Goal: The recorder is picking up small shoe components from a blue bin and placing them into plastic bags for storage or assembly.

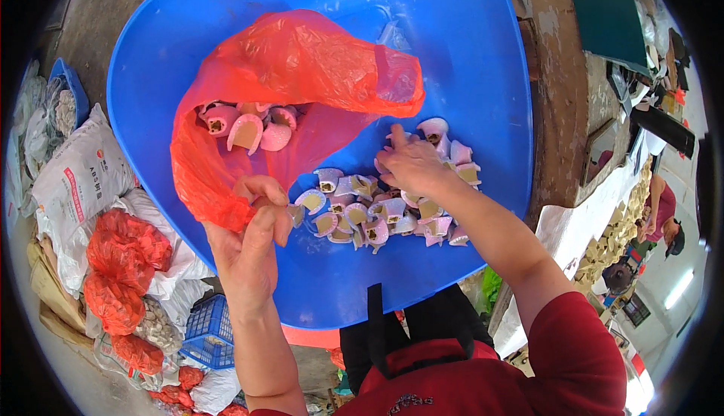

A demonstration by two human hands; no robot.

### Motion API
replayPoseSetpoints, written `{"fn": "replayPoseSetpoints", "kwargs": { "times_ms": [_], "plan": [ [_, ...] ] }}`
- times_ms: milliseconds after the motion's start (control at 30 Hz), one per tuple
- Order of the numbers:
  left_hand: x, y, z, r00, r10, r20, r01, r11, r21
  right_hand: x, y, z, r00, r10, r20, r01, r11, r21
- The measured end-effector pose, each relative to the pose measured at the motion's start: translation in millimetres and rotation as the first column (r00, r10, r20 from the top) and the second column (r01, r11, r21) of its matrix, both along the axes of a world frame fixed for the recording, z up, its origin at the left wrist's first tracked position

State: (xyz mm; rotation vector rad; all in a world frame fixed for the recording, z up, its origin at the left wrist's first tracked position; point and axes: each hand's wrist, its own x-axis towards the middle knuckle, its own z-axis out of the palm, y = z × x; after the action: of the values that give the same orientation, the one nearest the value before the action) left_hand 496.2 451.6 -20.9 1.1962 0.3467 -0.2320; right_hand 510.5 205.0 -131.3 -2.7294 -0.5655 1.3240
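Observation:
A thin red plastic bag lies on its side inside a large blue plastic tub, its mouth gaping. Several small pink-and-white moulded pieces with tan faces sit within the bag. My left hand is closed on the bag's near rim, thumb and fingers bent together. More of the same pieces are heaped loose on the tub's floor. Over the far edge of this heap, my right hand touches the pieces with fingers stretched and apart; its fingertips are partly hidden.
White sacks, knotted red bags and a blue crate crowd the floor at left. Along the right runs a worn wooden bench. Farther right another person is near a pile of tan pieces.

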Motion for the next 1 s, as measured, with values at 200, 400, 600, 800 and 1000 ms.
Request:
{"fn": "replayPoseSetpoints", "kwargs": {
  "times_ms": [200,400,600,800,1000],
  "plan": [
    [-1.7,-0.6,4.8,0.999,-0.001,0.033,0.003,0.997,-0.080,-2.6,-22.0,-0.9,0.889,-0.445,-0.109,0.407,0.658,0.633],
    [-6.0,-4.2,3.9,1.000,0.018,0.009,-0.018,0.998,-0.054,-6.9,-24.6,17.0,0.205,-0.652,-0.731,0.969,0.028,0.246],
    [-8.3,-6.5,4.5,0.998,0.060,0.015,-0.060,0.997,-0.039,-4.6,-14.4,17.0,0.319,-0.785,-0.531,0.941,0.196,0.275],
    [-11.5,-8.0,5.2,0.998,0.057,-0.003,-0.057,0.998,-0.032,-4.4,-4.1,44.0,0.333,-0.759,-0.560,0.926,0.150,0.348],
    [-12.5,-14.7,4.8,0.998,0.052,0.019,-0.051,0.998,-0.022,38.6,77.9,84.3,0.150,-0.516,-0.844,0.927,-0.222,0.301]
  ]
}}
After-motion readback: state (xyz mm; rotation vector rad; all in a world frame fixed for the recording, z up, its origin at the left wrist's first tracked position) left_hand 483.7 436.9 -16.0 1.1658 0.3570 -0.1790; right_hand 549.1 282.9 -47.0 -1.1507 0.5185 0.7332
